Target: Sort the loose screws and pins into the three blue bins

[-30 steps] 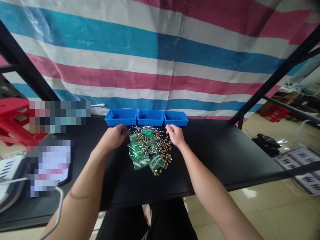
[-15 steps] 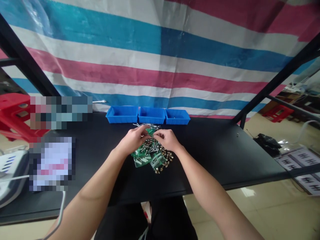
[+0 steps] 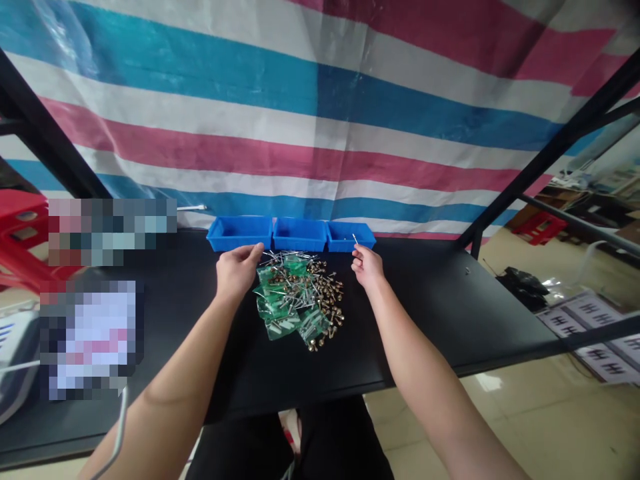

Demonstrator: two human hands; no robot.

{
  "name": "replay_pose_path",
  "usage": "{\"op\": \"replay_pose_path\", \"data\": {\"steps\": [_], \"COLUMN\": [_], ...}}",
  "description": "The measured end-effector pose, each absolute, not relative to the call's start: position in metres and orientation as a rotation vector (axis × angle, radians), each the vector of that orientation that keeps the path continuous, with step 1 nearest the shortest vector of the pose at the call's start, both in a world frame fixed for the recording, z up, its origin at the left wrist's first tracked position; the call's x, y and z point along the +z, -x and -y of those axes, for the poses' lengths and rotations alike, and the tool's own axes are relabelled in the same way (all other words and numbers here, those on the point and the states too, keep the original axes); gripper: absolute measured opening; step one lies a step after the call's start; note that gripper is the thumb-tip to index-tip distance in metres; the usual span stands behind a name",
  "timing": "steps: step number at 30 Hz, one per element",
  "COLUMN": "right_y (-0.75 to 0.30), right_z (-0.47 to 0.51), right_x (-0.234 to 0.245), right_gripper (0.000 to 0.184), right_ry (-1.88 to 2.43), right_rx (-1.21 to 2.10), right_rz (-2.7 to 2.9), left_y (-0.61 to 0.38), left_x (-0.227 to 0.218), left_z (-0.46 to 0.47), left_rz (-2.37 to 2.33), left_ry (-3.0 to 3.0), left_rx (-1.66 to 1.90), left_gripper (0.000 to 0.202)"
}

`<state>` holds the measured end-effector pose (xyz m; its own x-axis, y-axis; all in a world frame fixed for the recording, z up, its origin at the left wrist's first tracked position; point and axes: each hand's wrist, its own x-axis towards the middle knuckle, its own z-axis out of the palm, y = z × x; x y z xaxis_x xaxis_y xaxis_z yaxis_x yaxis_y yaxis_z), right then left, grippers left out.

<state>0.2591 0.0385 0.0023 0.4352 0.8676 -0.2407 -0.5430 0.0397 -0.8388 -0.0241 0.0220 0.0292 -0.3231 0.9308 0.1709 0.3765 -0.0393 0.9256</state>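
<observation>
My right hand (image 3: 368,267) is closed in a pinch on a thin silver rivet-like pin (image 3: 355,238), which points up at the front of the right blue bin (image 3: 367,245). On the left, my left hand (image 3: 237,270) has its fingertips pressed together in front of the left blue bin (image 3: 240,244); whether anything is between them is hidden. Between the hands lies a mixed pile: silver pins (image 3: 305,291), brass-coloured screws (image 3: 333,293) along its right side, and green bags (image 3: 273,307) with pale pieces inside.
The middle blue bin (image 3: 300,244) stands in the row behind the pile on the black table (image 3: 430,320). A blurred-out panel (image 3: 97,340) and a cable (image 3: 121,427) are at left. A tiny metal piece (image 3: 468,271) lies at right. Black frame posts (image 3: 530,170) flank the table.
Both hands have left the middle of the pile and moved apart. My right hand has carried the silver pin to the right bin; my left hand has shifted left.
</observation>
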Motion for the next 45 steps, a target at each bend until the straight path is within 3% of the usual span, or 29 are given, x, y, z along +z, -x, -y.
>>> {"op": "replay_pose_path", "data": {"steps": [6,45], "right_y": [-0.2619,-0.264], "right_z": [-0.0432,-0.0453], "right_x": [-0.0011,-0.0007], "right_gripper": [0.012,0.018], "right_ry": [1.04,1.107], "right_rx": [1.103,1.14], "right_rz": [0.327,0.272], "left_y": [0.0281,0.0288], "left_x": [0.0292,0.0286], "left_z": [-0.0237,-0.0266], "left_rz": [-1.775,-1.872], "left_ry": [-1.405,-1.483], "left_rx": [1.38,1.326], "left_gripper": [0.051,0.039]}}
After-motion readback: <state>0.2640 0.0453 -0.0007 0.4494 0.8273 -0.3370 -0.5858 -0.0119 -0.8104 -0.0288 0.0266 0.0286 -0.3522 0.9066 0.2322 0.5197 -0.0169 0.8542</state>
